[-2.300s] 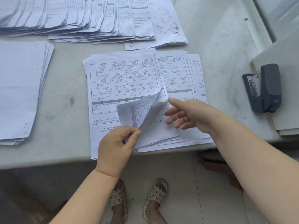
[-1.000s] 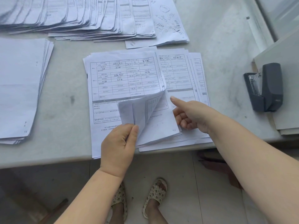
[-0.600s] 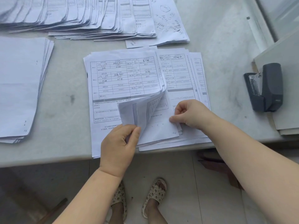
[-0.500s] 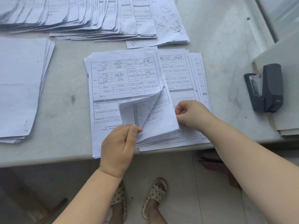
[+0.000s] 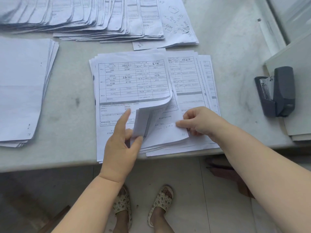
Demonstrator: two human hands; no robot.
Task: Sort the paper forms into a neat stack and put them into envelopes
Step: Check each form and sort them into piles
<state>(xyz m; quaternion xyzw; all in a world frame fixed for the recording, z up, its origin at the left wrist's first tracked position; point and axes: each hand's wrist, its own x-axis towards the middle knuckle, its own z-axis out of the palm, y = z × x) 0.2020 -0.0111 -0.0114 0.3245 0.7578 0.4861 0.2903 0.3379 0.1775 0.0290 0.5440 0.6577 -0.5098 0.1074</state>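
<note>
While left hand (image 5: 120, 145) pinches forms (image 5: 134, 81) — right hand (image 5: 198, 121) pinches one.

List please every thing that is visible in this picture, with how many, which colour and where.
table: one, pale grey, under everything
forms in work: one loose stack, white with printed grid, centre, near corner curled up
fanned forms: one long spread, white, far edge
blank-side sheets: one stack, white, left
stapler: one, dark grey, right
flat boards or folders: a few, pale, under and behind the stapler
slippers: two, cream with dots, on the floor
left hand: pinches the curled sheets
right hand: fingers pinch a lower sheet's edge
</note>
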